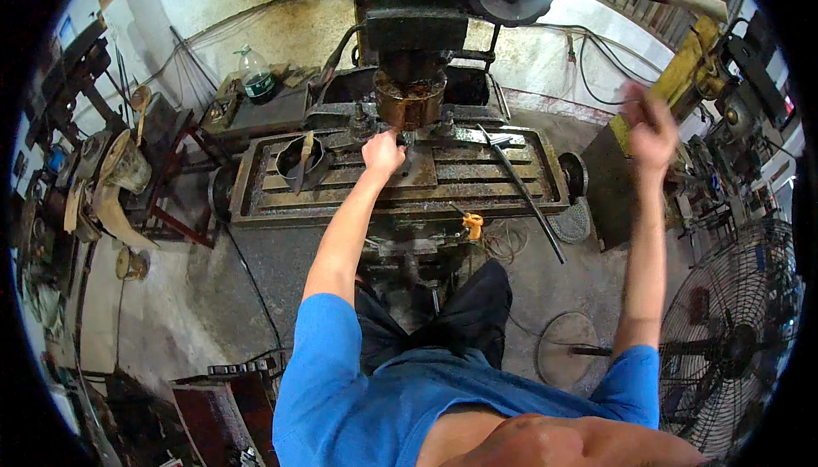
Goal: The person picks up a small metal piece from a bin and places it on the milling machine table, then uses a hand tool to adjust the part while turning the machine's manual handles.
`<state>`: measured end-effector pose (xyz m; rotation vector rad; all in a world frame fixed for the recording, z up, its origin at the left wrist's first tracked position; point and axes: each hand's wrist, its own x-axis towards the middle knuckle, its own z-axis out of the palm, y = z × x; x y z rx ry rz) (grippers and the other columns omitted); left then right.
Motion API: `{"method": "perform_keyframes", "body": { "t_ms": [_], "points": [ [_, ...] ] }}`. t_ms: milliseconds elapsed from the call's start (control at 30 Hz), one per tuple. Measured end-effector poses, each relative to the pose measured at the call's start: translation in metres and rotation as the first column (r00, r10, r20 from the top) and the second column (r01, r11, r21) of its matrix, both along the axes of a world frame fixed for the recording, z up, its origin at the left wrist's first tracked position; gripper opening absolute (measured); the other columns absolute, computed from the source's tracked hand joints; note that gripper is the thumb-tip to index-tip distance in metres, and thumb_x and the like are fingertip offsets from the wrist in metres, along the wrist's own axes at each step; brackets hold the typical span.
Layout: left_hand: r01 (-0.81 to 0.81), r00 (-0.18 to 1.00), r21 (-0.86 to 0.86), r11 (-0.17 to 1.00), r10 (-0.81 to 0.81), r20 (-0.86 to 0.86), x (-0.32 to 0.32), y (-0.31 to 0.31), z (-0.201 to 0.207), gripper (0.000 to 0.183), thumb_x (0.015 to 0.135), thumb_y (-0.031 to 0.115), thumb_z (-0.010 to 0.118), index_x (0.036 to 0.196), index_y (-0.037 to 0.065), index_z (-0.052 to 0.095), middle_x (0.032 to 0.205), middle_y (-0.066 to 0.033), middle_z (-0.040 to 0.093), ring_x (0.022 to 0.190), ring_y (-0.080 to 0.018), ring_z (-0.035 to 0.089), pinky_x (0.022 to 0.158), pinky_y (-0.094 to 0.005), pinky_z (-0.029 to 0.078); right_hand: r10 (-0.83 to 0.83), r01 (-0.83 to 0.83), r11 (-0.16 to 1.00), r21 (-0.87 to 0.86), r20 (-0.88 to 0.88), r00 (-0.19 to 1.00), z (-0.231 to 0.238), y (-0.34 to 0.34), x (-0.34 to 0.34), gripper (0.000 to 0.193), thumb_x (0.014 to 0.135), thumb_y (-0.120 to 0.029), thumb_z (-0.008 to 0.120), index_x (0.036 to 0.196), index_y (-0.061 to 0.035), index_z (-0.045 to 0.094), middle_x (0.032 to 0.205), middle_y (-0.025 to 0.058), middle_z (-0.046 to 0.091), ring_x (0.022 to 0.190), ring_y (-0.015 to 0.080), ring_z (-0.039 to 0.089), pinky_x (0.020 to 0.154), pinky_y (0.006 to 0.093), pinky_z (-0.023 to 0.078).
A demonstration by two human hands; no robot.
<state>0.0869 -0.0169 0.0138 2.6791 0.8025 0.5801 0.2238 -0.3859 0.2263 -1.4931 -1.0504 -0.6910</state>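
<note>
I stand in front of an old, oily milling machine (417, 58) with a slotted work table (443, 181). My left hand (383, 153) reaches onto the table just under the rusty spindle head (411, 100), its fingers curled around a small part there; what it grips is hidden by the hand. My right hand (650, 126) is raised in the air to the right of the machine, blurred, touching nothing that I can see. A long dark bar (520, 190) lies slanted across the right part of the table.
A round metal tin (301, 160) sits on the table's left end. A green-labelled bottle (256, 75) stands on a bench behind. A large floor fan (733, 339) is at the right, a yellow machine (682, 75) beyond it. Clutter fills the left wall.
</note>
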Motion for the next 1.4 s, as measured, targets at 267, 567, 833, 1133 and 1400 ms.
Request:
{"method": "perform_keyframes", "body": {
  "t_ms": [267, 567, 833, 1133, 1400],
  "points": [
    [-0.048, 0.999, -0.101, 0.994, 0.045, -0.027, 0.005, 0.009, 0.002, 0.036, 0.066, 0.031, 0.069, 0.089, 0.005, 0.062, 0.084, -0.0164, 0.063, 0.082, -0.0297, 0.061, 0.071, -0.0396, 0.049, 0.387, -0.402, 0.873, 0.278, 0.106, 0.916, 0.150, 0.014, -0.031, 0.065, 0.069, -0.036, 0.056, 0.117, 0.0050, 0.041, 0.120, 0.0246, 0.045, 0.119, 0.0365, 0.037, 0.103, 0.0487, 0.024],
    [-0.096, 0.994, -0.155, 0.983, 0.087, -0.066, 0.010, 0.019, -0.012, 0.033, 0.064, 0.032, 0.070, 0.072, 0.001, 0.063, 0.077, -0.0163, 0.063, 0.077, -0.0314, 0.061, 0.068, -0.0398, 0.049, 0.345, -0.379, 0.902, 0.207, 0.183, 0.921, 0.023, 0.000, -0.051, 0.034, 0.067, -0.035, 0.056, 0.068, -0.0053, 0.039, 0.076, 0.0104, 0.043, 0.092, 0.0325, 0.047, 0.095, 0.0588, 0.025],
    [-0.076, 0.993, -0.125, 0.989, 0.086, 0.079, 0.011, 0.011, -0.013, 0.038, 0.063, 0.034, 0.072, 0.068, -0.003, 0.061, 0.076, -0.0198, 0.062, 0.076, -0.0331, 0.060, 0.066, -0.0410, 0.048, 0.316, -0.353, 0.898, 0.263, 0.171, 0.933, 0.041, 0.008, -0.058, 0.013, 0.056, -0.010, 0.044, 0.065, -0.0047, 0.036, 0.071, 0.0108, 0.044, 0.089, 0.0337, 0.051, 0.095, 0.0610, 0.027],
    [-0.080, 0.995, -0.106, 0.991, 0.086, 0.050, 0.013, 0.011, -0.017, 0.041, 0.062, 0.036, 0.072, 0.068, -0.003, 0.061, 0.077, -0.0188, 0.062, 0.074, -0.0343, 0.060, 0.064, -0.0408, 0.048, 0.269, -0.311, 0.885, 0.346, 0.164, 0.949, -0.005, 0.013, -0.064, 0.018, 0.064, -0.015, 0.052, 0.063, -0.0053, 0.037, 0.068, 0.0090, 0.045, 0.085, 0.0306, 0.053, 0.095, 0.0581, 0.028],
    [-0.060, 0.998, -0.149, 0.987, 0.056, -0.029, -0.006, 0.017, -0.004, 0.035, 0.070, 0.033, 0.065, 0.088, 0.003, 0.062, 0.088, -0.0165, 0.062, 0.084, -0.0312, 0.060, 0.072, -0.0418, 0.048, 0.218, -0.263, 0.913, 0.313, 0.171, 0.961, -0.007, 0.014, -0.056, 0.015, 0.068, -0.013, 0.050, 0.064, -0.0012, 0.042, 0.075, 0.0162, 0.053, 0.094, 0.0346, 0.053, 0.095, 0.0561, 0.030]
  ]
}}
